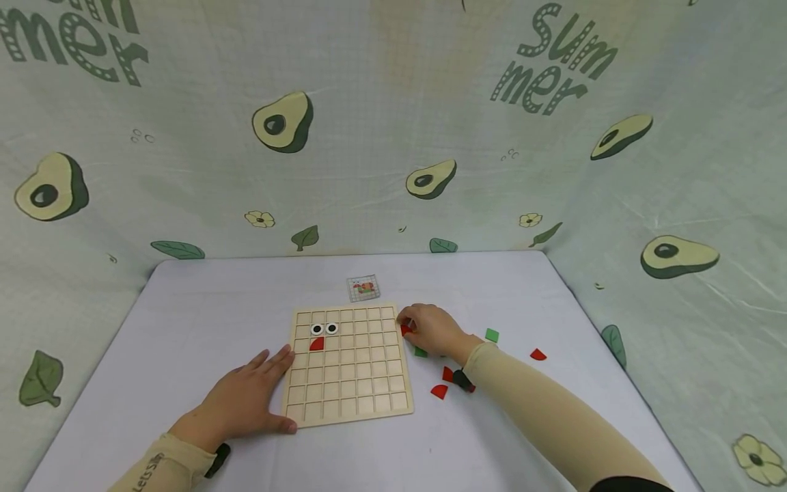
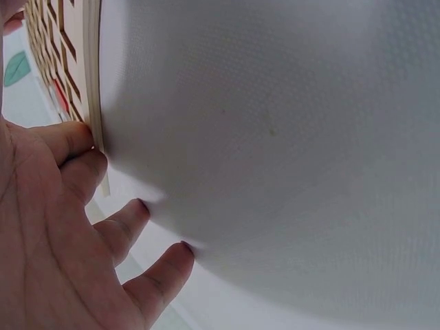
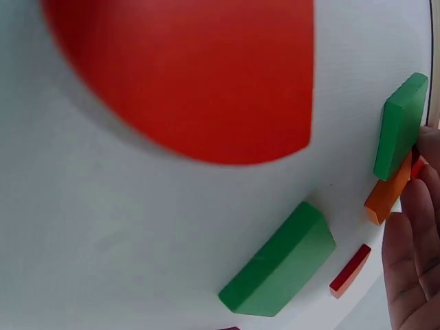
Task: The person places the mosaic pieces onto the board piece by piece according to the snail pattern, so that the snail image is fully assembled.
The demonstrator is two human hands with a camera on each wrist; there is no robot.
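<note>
Wooden board, green "summer" lettering

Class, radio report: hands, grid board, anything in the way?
Left hand touching left edge of grid board. Right hand pinching red piece beside board's right edge. Board: two eye pieces, one red quarter-circle. Nothing visibly blocking.

– What sort of place is this?
– A makeshift booth, by the look of it: pale cloth hangs behind a white bench and along both its sides. Home or studio, I can't tell
– How do you know it's cloth?
– It creases, and it's printed with avocados, leaves and "Summer" lettering
</note>
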